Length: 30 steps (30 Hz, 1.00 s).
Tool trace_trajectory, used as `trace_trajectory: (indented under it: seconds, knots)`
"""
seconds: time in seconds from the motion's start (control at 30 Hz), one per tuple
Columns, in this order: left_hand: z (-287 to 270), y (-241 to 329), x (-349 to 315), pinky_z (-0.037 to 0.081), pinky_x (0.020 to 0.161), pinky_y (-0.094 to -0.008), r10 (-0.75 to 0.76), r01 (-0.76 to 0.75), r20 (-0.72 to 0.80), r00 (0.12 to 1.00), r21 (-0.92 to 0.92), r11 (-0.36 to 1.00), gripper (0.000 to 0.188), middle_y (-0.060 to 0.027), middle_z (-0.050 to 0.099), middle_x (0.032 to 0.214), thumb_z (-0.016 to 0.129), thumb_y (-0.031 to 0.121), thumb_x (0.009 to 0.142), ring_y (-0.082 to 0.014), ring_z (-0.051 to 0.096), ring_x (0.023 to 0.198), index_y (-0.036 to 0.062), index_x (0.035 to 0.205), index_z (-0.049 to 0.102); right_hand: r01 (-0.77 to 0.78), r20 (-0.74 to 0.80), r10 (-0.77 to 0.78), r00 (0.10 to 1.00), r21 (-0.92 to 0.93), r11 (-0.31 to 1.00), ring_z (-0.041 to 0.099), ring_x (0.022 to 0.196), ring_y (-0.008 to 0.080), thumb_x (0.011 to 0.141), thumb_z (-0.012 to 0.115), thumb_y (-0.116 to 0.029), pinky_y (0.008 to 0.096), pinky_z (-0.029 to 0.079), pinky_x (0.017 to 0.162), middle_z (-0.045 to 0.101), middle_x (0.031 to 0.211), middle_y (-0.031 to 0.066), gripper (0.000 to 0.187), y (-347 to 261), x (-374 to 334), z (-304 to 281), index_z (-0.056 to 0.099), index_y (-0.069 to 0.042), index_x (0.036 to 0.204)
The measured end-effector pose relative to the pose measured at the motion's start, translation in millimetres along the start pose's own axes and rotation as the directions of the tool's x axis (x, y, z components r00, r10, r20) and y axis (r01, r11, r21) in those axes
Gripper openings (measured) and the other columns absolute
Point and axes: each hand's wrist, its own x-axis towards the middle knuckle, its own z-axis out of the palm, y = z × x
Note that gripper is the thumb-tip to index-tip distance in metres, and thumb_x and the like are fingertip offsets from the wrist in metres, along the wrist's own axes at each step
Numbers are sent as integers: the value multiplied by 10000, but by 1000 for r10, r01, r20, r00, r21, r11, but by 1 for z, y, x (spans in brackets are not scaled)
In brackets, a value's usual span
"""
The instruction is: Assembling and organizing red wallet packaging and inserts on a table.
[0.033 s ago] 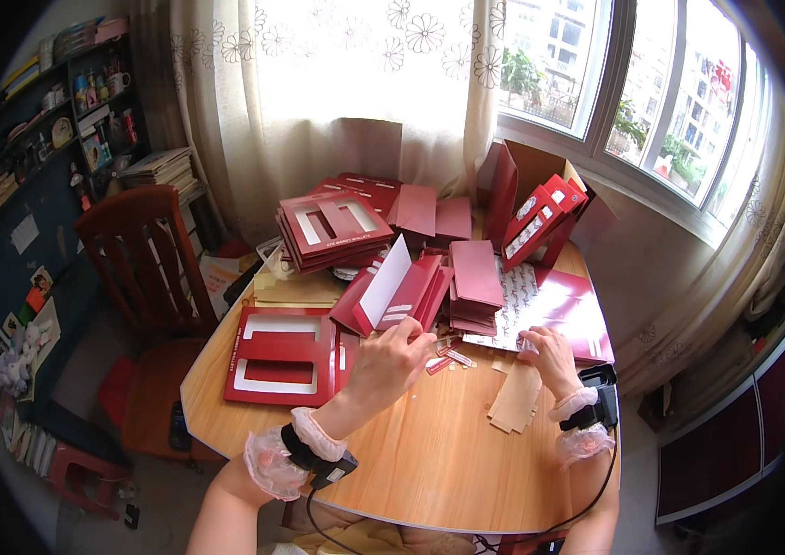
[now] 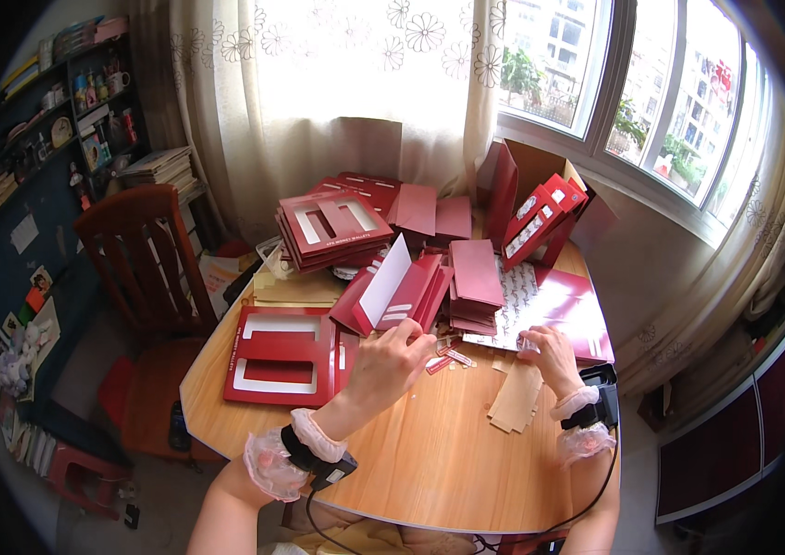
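Note:
My left hand (image 2: 396, 359) is over the middle of the table with its fingers curled together, beside a folded red cardboard box piece (image 2: 428, 277) with a pale inner flap. Whatever its fingertips may hold is hidden. My right hand (image 2: 551, 361) has thumb and fingers closed at the near edge of a white patterned sheet (image 2: 515, 310). Something small and pale shows at those fingertips, too small to name. Small red and white paper strips (image 2: 453, 359) lie between the hands. Brown cardboard pieces (image 2: 515, 400) lie just left of my right wrist.
A red panel with cut-out windows (image 2: 272, 348) lies at the left. Behind are stacked window panels (image 2: 318, 227), a pile of folded red cardboard (image 2: 478, 277) and an upright box (image 2: 540, 222). Cables hang from both wrist devices. A wooden chair (image 2: 138, 259) stands left of the table (image 2: 429, 462).

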Motion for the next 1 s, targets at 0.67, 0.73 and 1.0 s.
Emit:
trace_trajectory:
  seconds: [0.67,0.73,1.0]
  knots:
    - [6,-13,-11,590,618,-338,-38,31,-64,997,-115,993,112,-4,645,972,743,143,890,-201,703,763,119,991,700,323,-53,-368,928,-378,868,606,942,232,810,664,-95,380,507,847,660,889,36,103,-7,12,-14,650,-89,912]
    - [7,-14,-11,591,621,-341,-41,34,-64,997,-114,993,112,-4,647,971,743,142,890,-204,704,768,119,990,699,305,-65,-366,929,-430,850,596,958,230,801,663,-78,382,511,838,654,930,38,123,-10,13,-15,656,-90,924]
    - [10,-18,-14,598,655,-350,-52,48,-33,998,-113,992,110,-7,648,968,739,143,892,-217,706,805,118,991,697,305,-74,-353,933,-359,882,592,986,233,785,714,-131,383,518,834,653,966,47,106,-6,12,-19,668,-97,874]
